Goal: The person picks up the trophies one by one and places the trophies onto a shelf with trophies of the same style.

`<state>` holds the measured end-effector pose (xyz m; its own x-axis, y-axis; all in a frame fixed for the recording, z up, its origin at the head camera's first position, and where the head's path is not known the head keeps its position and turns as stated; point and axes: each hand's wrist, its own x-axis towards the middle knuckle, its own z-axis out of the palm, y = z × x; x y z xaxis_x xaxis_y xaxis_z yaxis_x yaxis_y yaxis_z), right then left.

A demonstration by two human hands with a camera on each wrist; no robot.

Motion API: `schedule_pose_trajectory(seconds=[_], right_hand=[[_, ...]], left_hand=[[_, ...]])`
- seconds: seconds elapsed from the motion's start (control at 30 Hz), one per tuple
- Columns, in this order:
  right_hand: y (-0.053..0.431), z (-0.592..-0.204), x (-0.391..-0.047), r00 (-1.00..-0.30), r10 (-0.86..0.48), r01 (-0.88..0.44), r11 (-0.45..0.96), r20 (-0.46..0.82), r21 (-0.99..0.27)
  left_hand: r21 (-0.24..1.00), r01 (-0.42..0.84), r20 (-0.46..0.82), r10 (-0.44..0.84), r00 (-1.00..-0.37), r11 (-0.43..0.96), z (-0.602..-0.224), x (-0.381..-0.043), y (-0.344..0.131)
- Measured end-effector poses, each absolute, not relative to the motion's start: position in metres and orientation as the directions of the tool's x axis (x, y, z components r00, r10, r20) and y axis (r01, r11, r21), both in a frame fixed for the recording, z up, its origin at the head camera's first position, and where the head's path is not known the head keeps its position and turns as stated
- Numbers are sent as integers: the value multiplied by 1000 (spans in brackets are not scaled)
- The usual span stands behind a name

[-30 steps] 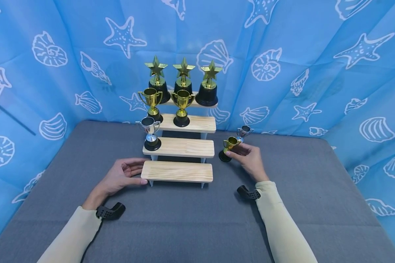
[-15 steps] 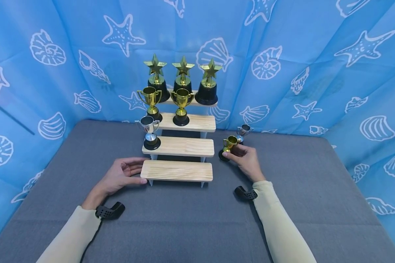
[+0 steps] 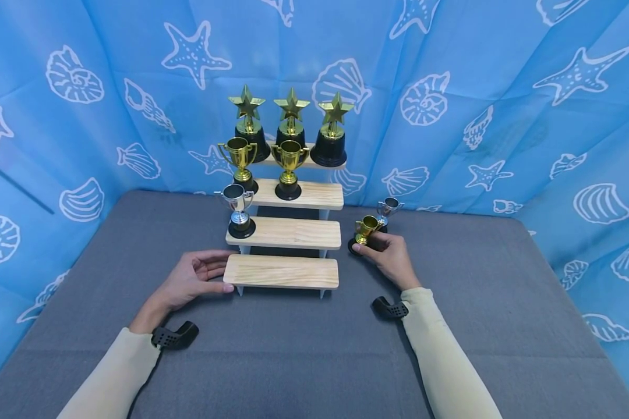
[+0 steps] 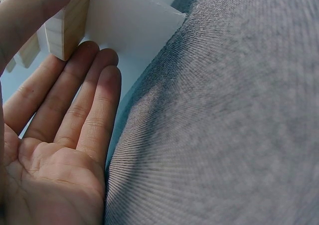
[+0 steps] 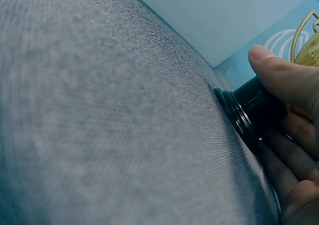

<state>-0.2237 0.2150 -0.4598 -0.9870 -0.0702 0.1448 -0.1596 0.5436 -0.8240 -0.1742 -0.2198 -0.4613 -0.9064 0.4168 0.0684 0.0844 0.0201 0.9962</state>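
Note:
In the head view, my right hand (image 3: 390, 259) holds a small gold trophy cup (image 3: 367, 228) to the right of a stepped wooden stand (image 3: 281, 272). Its black base (image 5: 256, 108) stands close on the cloth in the right wrist view, thumb on one side and fingers on the other. Right behind it is a silver trophy cup (image 3: 389, 209), partly hidden. My left hand (image 3: 191, 281) rests at the left end of the lowest step, thumb by the front corner. In the left wrist view its fingers (image 4: 94, 120) are nearly straight, tips against the wooden board (image 4: 67, 30).
Three gold star trophies (image 3: 291, 116) stand on the top step. Below are two gold cups (image 3: 289, 163) on the second step and a silver cup (image 3: 237, 203) at the left of the third. A grey cloth (image 3: 293, 361) covers the table; a blue shell-print curtain (image 3: 451, 70) hangs behind.
My right hand has shifted very slightly left at the gold trophy cup, which keeps nearly the same place. My left hand stays at the stand.

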Motion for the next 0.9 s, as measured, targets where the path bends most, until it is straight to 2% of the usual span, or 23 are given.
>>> schedule_pose_trajectory(seconds=[0.9], right_hand=[[214, -458, -224, -989, -45, -141, 531, 139, -835]], left_hand=[[995, 97, 89, 432, -898, -3, -464, -175, -222]])
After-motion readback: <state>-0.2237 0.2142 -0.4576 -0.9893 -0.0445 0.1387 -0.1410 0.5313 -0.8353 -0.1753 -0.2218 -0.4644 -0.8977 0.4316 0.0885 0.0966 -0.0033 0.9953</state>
